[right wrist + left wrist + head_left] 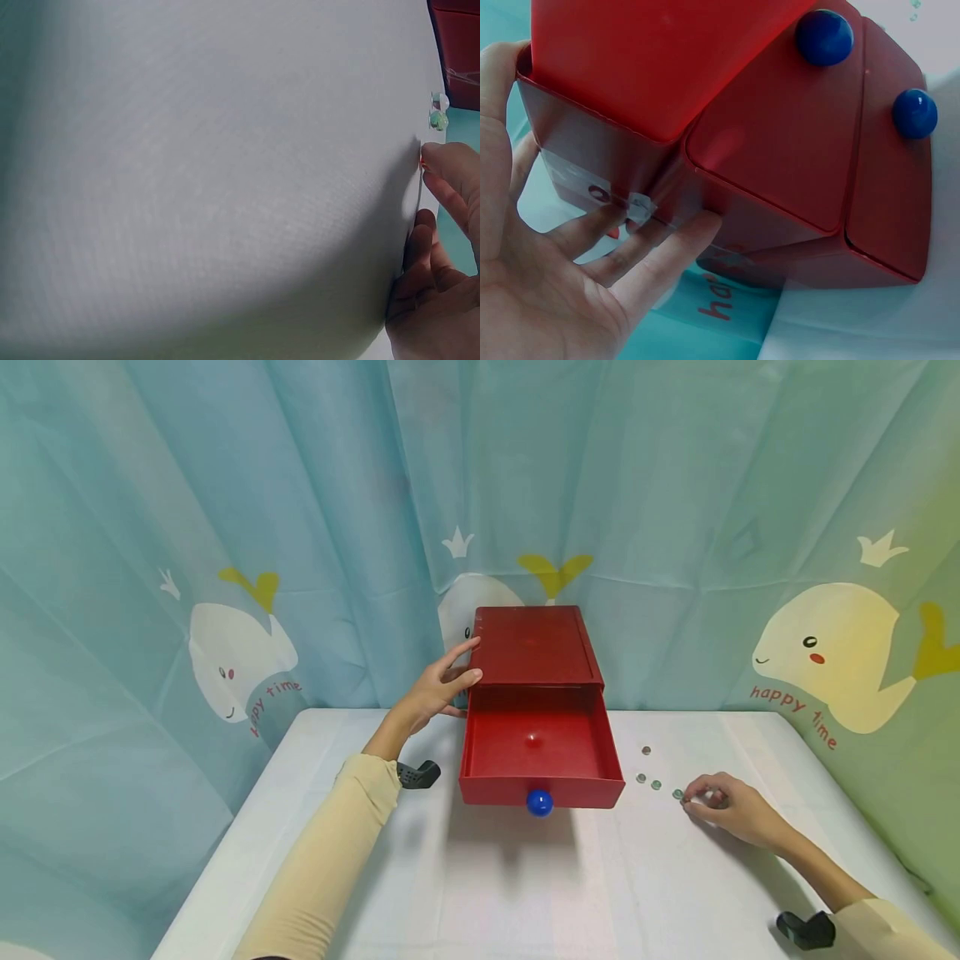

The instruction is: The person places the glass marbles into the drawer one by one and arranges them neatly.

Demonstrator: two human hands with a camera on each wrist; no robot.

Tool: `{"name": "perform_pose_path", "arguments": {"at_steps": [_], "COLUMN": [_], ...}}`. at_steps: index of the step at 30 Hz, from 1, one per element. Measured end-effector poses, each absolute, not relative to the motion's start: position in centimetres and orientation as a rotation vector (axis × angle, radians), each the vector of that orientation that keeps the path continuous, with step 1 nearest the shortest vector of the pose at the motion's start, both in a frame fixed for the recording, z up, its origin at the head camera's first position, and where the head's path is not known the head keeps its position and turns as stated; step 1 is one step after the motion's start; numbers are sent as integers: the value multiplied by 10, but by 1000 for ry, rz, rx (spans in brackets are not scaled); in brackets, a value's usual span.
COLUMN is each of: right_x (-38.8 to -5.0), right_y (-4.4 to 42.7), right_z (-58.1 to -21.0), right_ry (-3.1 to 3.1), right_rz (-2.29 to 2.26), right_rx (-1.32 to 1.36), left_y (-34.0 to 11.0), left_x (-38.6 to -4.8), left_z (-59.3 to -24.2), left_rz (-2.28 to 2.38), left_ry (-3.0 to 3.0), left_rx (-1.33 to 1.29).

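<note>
A red drawer cabinet [536, 645] stands at the back of the table, its top drawer [502, 791] pulled out and showing a bare red floor. Fairly straight and spread, the fingers of my left hand [435, 689] rest against the cabinet's left side and top edge. At the right, my right hand [731, 810] is down at the tabletop, thumb and forefinger pinching a small marble with an orange glint [424, 160], mostly hidden by the fingertips. Just beside those fingertips lies a greenish glass marble [677, 794].
More glass marbles [656, 785] lie between the drawer and my right hand, with a darker one [647, 750] farther back. Blue knobs [824, 37] stick out from the drawers. A curtain with whale prints [360, 527] hangs behind the white table [517, 893].
</note>
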State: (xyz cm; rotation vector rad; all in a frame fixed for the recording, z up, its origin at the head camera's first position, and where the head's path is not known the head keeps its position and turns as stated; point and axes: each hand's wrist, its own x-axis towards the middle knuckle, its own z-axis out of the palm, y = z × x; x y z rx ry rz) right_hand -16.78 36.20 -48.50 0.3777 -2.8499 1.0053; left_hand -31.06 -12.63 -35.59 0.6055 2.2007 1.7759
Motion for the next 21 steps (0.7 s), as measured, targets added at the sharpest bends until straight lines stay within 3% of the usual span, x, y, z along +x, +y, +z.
{"name": "perform_pose_path", "arguments": {"at_steps": [21], "right_x": [-168], "right_y": [362], "right_z": [-485], "right_ry": [-2873], "right_rz": [995], "right_rx": [356], "left_y": [-126], "left_x": [-308], "left_z": [-354], "left_rz": [1769], "left_ry": [2213], "left_rx": [600]}}
